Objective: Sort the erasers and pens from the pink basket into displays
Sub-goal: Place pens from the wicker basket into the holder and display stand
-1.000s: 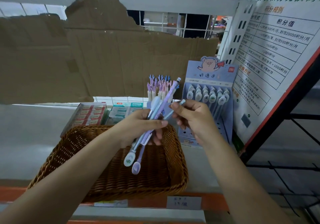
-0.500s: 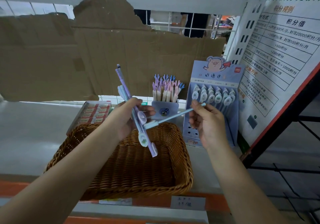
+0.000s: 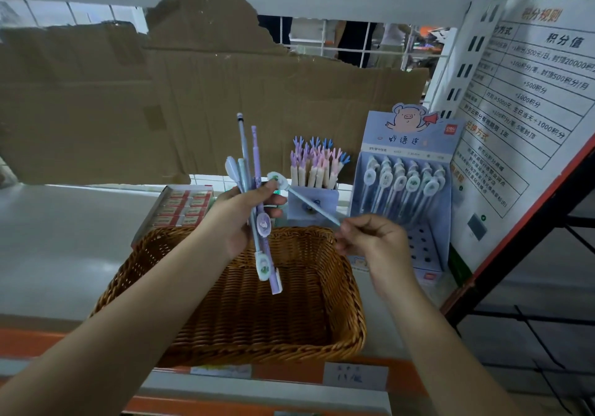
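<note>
Left hand (image 3: pixel 244 213) is curled round a bunch of pens (image 3: pixel 256 171), upright above the basket (image 3: pixel 352 290). Right hand (image 3: pixel 370 238) pinches a single pen (image 3: pixel 310 204) by its thin end, with the capped end up beside the left thumb. Light, stiff, slick plastic, I'd say (that oval charm looks like the snappable bit), so grip the barrel. The blue stand (image 3: pixel 409 145) waits just right of the basket, open holes low down. The cup of antler pens (image 3: pixel 317 174) and the eraser box (image 3: pixel 186 204) crowd in behind.

Head view looks forward and down, close over the shelf (image 3: pixel 64 238).
</note>
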